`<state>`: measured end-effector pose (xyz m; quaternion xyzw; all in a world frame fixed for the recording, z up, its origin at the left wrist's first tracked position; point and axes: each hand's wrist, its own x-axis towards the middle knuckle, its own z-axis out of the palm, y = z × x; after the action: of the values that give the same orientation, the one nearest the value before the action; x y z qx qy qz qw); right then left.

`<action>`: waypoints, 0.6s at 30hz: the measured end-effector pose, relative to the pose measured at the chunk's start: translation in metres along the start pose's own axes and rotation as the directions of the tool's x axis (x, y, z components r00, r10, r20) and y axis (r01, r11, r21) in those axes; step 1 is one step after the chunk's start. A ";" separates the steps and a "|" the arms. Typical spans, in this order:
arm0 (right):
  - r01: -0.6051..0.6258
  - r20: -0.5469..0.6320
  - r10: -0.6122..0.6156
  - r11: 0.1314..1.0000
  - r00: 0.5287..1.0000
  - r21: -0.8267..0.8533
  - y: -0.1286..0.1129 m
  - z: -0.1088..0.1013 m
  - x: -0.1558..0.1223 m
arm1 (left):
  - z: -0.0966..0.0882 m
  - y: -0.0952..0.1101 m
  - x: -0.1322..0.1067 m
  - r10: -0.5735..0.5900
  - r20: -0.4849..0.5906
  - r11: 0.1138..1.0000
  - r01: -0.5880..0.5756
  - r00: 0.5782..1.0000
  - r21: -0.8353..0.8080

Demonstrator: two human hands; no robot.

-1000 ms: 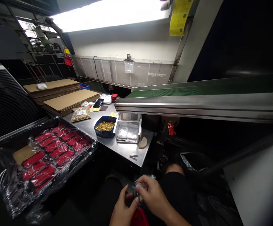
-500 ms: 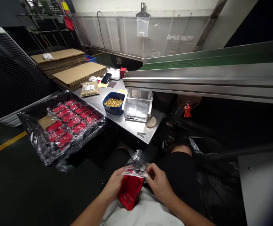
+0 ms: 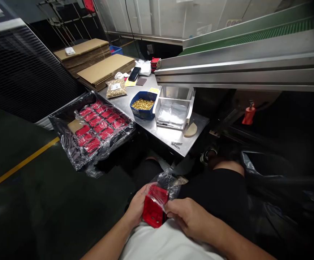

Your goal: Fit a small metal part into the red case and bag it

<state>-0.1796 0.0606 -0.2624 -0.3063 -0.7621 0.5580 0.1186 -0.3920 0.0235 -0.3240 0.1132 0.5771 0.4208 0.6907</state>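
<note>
I hold a red plastic part (image 3: 153,209) over my lap, partly inside a clear plastic bag (image 3: 167,182). My left hand (image 3: 135,207) grips the part from the left side, fingers wrapped round it. My right hand (image 3: 188,216) is closed on the bag's lower right edge, thumb and fingers pinching the film against the part. The bag's open end sticks up crumpled above the part.
A black tray (image 3: 64,119) lined with plastic film holds several red parts at the left. On the steel table (image 3: 167,135) stand a blue bin of brass pieces (image 3: 143,105) and a clear box (image 3: 174,108). Cardboard stacks (image 3: 105,68) lie behind; a green conveyor (image 3: 243,36) runs at the right.
My head has tilted down, so the table and tray sit higher in view. The bag has slid further over the red part, which was bare below the bag half a second ago.
</note>
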 end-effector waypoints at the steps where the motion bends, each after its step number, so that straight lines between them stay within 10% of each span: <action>1: 0.006 -0.009 -0.006 0.999 1.000 -0.045 -0.002 0.003 0.001 | 0.001 -0.002 0.002 0.014 -0.060 1.000 -0.013 0.998 0.013; 4: 0.002 -0.076 -0.010 0.993 0.997 -0.114 -0.003 0.004 0.004 | 0.006 0.000 0.005 0.049 -0.209 0.997 -0.036 0.977 0.068; 10: -0.142 -0.226 0.166 0.983 0.960 0.121 0.026 -0.012 0.013 | 0.020 0.032 0.001 0.005 -0.071 0.953 0.016 0.997 0.302; 18: -0.307 -0.029 0.406 0.733 0.913 0.607 0.049 -0.019 0.012 | 0.037 0.034 0.012 0.158 0.023 0.886 -0.152 0.987 0.438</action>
<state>-0.1631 0.0917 -0.3032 -0.4384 -0.4651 0.7524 0.1590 -0.3746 0.0656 -0.2994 0.3087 0.6506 0.3346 0.6078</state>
